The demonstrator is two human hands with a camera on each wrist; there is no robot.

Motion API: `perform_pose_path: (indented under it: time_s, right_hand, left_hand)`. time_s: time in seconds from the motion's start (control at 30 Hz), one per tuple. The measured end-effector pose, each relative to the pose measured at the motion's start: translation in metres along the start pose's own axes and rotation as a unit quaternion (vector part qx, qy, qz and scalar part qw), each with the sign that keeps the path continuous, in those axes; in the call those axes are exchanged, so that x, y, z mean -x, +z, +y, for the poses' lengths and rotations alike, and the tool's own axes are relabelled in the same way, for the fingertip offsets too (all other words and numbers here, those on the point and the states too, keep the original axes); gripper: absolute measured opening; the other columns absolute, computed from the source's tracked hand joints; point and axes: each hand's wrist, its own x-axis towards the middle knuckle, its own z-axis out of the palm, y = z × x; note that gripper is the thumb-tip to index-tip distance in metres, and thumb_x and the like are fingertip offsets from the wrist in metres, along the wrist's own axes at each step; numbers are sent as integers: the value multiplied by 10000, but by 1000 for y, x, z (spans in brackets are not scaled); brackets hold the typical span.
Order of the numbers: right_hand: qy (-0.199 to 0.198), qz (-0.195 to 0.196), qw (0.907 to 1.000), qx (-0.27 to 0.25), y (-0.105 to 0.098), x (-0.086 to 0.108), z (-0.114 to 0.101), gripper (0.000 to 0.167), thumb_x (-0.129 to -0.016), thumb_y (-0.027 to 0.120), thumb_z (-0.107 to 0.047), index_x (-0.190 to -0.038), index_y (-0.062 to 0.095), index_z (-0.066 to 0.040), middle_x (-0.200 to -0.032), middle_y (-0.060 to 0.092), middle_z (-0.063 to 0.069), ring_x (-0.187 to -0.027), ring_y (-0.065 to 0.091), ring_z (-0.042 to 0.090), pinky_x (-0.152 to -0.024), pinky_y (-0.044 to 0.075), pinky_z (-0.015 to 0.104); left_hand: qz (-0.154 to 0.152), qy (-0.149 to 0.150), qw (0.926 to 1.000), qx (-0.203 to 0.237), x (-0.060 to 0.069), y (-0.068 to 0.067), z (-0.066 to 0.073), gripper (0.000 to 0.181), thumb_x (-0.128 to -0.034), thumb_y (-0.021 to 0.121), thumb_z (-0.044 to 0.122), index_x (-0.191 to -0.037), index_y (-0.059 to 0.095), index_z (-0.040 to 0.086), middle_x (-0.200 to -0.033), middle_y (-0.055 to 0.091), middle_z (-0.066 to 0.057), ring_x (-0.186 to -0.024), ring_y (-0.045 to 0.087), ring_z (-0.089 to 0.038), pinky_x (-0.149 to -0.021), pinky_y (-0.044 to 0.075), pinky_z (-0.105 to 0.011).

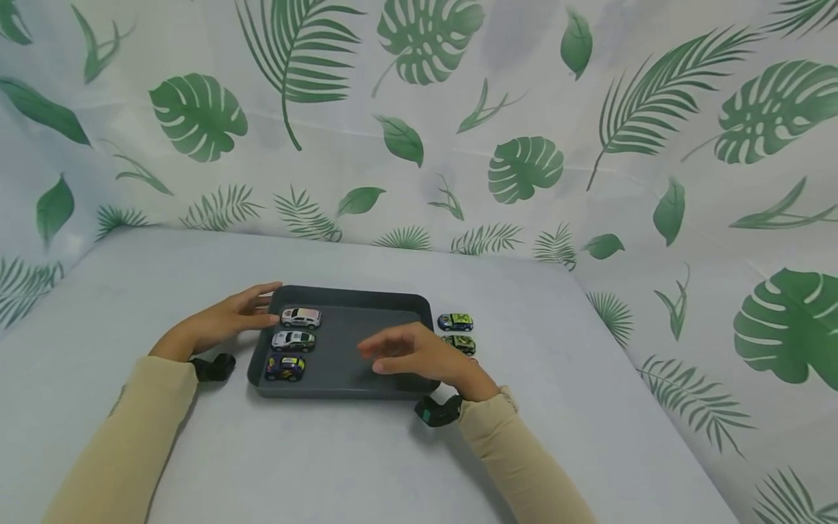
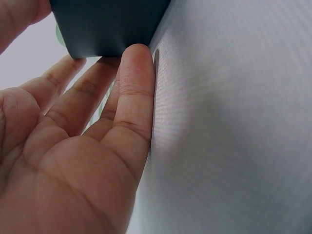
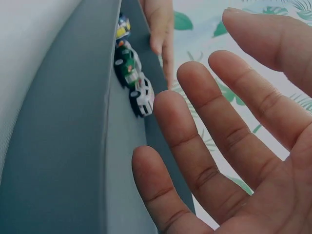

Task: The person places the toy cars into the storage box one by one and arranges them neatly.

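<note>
Hands apart: the left hand [image 1: 229,320], fingers extended, touches the tray [image 1: 356,327]; the right hand [image 1: 419,354] hangs over it, empty. Three toy cars [image 1: 293,341] inside sit beside the left hand. Its push could roll them; a low right-hand sweep could scatter the outside cars [image 1: 456,322].
</note>
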Motion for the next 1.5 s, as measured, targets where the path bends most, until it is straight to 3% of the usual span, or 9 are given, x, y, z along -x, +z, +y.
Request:
perform_pose_path:
  time_s: [0.27,0.53,0.7,0.93,1.07,1.27,1.5]
  right_hand:
    - [63,208,9996,-156,-9,13,4,389,-1018,695,2,-1378,643,140,-1379,676,311,-1314,648,441,-1068,562,364]
    - [208,576,9969,-491,-19,23,7,386,-1020,682,8,-1384,642,132,-1381,678,288,-1320,613,508,-1026,587,353]
    - [241,766,9958,-428,-23,29,10,378,-1018,685,10,-1377,654,123,-1390,678,262,-1317,613,508,-1007,585,322]
    - [400,1165,9922,-181,-30,39,13,373,-1027,719,-86,-1380,696,31,-1368,714,166,-1288,641,464,-959,583,347]
    - [363,1552,9870,-191,-36,46,15,397,-1040,711,-81,-1407,664,62,-1367,704,224,-1292,642,475,-978,596,368]
    - [279,2075,9776,-203,-44,53,16,422,-1040,699,-37,-1427,621,110,-1357,680,305,-1261,643,519,-971,599,303]
    - [292,2119,9768,-31,-55,60,20,410,-1042,687,-12,-1430,625,106,-1388,653,338,-1273,615,572,-957,595,289]
  left_hand:
    - [-25,5,10000,-13,-1,2,0,909,-1101,653,291,-1731,54,26,-1708,135,-415,-1563,160,-631,-1225,222,-770]
    - [58,-21,9999,-122,0,1,0,921,-1091,666,308,-1733,67,31,-1698,182,-416,-1557,192,-628,-1216,239,-774]
    - [34,20,10000,-63,-1,1,-2,923,-1089,671,304,-1732,69,28,-1698,182,-416,-1558,189,-629,-1217,240,-771]
    - [-24,62,9999,-92,1,0,-3,910,-1100,651,287,-1735,49,38,-1698,147,-427,-1551,171,-647,-1198,234,-798]
    - [-25,47,9999,-108,1,-1,-2,920,-1097,655,298,-1736,45,43,-1700,138,-428,-1549,168,-650,-1196,231,-802]
    - [-64,61,10000,-44,2,-1,-2,917,-1097,654,283,-1735,42,38,-1702,127,-429,-1554,152,-651,-1201,216,-803]
    - [-60,44,10000,-55,1,-1,-2,922,-1097,656,292,-1735,41,37,-1705,121,-427,-1558,146,-646,-1205,219,-797]
